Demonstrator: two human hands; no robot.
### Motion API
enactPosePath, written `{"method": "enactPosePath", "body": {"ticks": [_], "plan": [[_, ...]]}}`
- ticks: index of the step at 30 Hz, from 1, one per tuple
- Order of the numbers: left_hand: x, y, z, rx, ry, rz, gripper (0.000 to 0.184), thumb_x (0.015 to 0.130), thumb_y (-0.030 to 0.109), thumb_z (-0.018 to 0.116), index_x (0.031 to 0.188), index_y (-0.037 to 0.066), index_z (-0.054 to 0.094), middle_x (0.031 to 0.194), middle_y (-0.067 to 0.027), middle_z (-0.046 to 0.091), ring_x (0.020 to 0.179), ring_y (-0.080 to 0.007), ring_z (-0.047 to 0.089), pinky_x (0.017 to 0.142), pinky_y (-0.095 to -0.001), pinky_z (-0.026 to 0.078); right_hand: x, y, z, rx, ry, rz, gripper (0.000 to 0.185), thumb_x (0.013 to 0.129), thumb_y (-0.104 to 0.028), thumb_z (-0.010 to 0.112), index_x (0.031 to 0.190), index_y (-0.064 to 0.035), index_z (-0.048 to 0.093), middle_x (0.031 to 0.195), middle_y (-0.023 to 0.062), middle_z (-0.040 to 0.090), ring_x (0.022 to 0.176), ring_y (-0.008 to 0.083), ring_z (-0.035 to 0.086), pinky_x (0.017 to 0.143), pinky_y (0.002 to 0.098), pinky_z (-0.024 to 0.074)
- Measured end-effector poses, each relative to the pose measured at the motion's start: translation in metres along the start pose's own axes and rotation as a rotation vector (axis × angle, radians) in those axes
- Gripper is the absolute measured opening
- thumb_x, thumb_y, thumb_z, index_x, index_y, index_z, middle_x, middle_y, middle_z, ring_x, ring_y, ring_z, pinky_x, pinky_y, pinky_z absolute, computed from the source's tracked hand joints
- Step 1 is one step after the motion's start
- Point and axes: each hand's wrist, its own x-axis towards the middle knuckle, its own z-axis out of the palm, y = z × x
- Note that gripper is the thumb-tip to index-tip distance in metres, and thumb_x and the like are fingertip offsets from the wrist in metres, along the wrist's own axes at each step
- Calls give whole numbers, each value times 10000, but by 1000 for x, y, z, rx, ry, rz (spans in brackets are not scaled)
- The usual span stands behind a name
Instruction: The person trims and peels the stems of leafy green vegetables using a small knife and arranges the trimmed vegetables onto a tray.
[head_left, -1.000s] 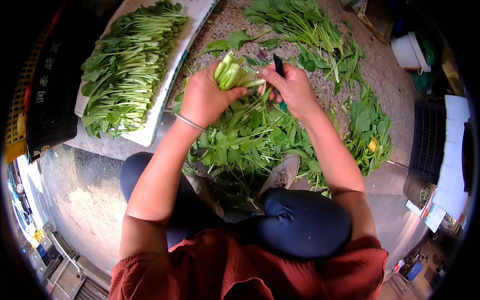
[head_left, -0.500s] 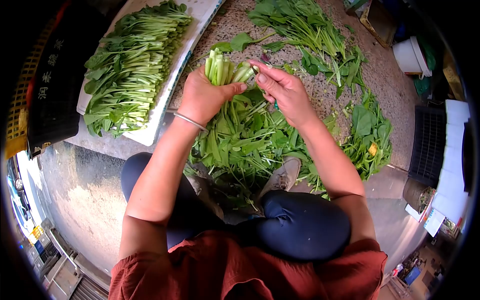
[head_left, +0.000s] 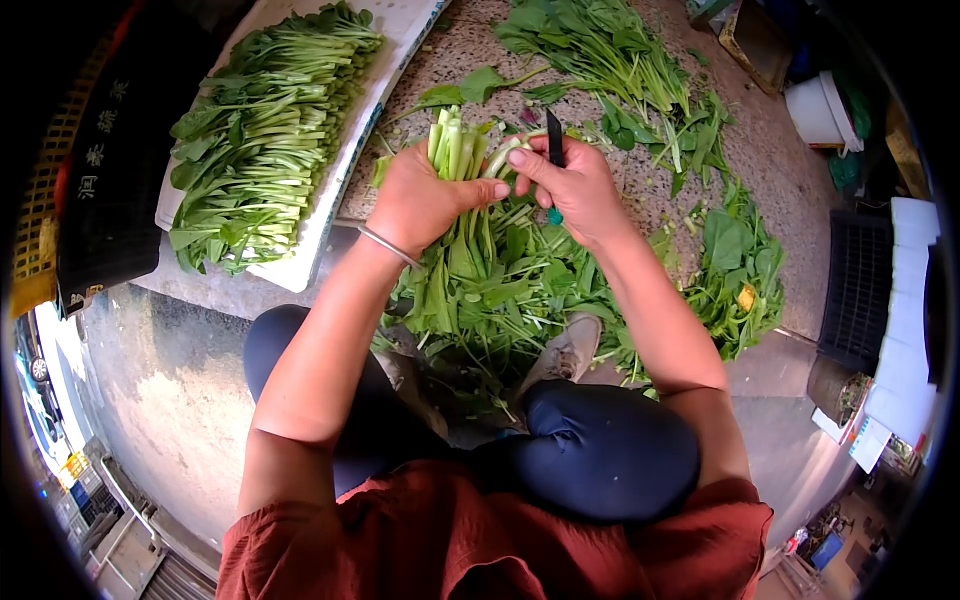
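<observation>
My left hand [head_left: 425, 195] is wrapped round a bunch of leafy greens [head_left: 457, 150], cut stem ends up and leaves hanging below. My right hand [head_left: 578, 188] is closed on a small knife [head_left: 554, 138] with a dark blade pointing up and a green end showing under the fingers. Its thumb and fingertip also touch a pale stem at the bunch's right side. Beneath both hands spreads a heap of loose leaves and stems [head_left: 500, 285].
Trimmed greens [head_left: 265, 150] lie in a dense row on a white board [head_left: 385, 65] at left. More greens [head_left: 620, 55] lie at the far side, with scraps [head_left: 740, 260] at right. A white bucket [head_left: 822, 112] and black crate [head_left: 857, 285] stand further right.
The knife has turned so its blade stands upright, away from the stems. My right hand has shifted slightly right, and the bunch in my left hand has moved a little right.
</observation>
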Motion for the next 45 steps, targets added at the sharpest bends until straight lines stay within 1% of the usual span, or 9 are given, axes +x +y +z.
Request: {"method": "enactPosePath", "body": {"ticks": [5,7,9,10,14,25,30,35,45], "plan": [[-6,-3,-3,406,30,279,410,615,144,782,955,14,594,800,-82,647,700,-232,615,667,-296,492,-2,4,-15,-120,-9,66,214,827,-187,621,978,-36,606,703,24,607,526,48,477,480,202,361],[-4,-5,-2,618,75,406,384,637,113,775,962,23,591,878,-85,631,774,-153,587,726,-277,463,-1,7,-15,-379,-25,-230,196,843,-151,594,991,-23,598,756,39,615,618,81,552,579,218,431],[-3,-6,0,601,86,670,459,614,172,765,1003,25,572,950,-104,632,831,-322,598,756,-337,482,-5,3,-14,-317,-67,-198,192,846,-140,588,995,-18,594,778,44,615,665,96,571,626,233,446],[-10,3,0,488,-97,251,468,631,144,767,1021,16,542,973,-93,628,848,-252,609,773,-303,477,-8,-3,-12,-256,-110,-166,188,850,-128,582,998,-13,590,801,50,615,713,112,591,673,248,462],[-8,-3,6,-60,-167,215,488,643,91,781,1038,20,503,896,-56,633,786,-107,584,723,-262,479,-18,-21,-4,-143,-71,-118,202,842,-128,596,1000,-3,584,813,57,614,703,112,587,670,249,466],[-19,3,9,109,-89,267,447,650,74,757,1013,15,505,852,-73,626,775,-139,595,718,-273,483,-20,-26,-7,-10,-131,-2,251,784,-181,674,967,-23,602,759,35,627,643,80,618,415,167,318],[-18,-5,9,166,1,352,375,679,72,722,997,7,534,846,-69,631,766,-135,594,713,-273,485,-21,-19,-12,-61,-133,8,244,769,-202,690,922,-27,615,736,27,634,654,95,632,426,168,335],[-20,2,0,167,-322,151,311,703,49,695,1000,24,607,896,-35,642,785,-89,571,728,-246,468,-22,-20,-11,-117,-140,-13,242,761,-210,698,902,-31,620,738,26,637,648,96,631,427,168,341],[-18,-3,5,49,-338,168,249,701,19,634,946,15,587,821,-40,633,749,-98,578,699,-253,474,-16,-20,-29,-84,25,73,201,756,-143,692,847,5,591,709,67,614,576,120,613,409,173,349]]}}
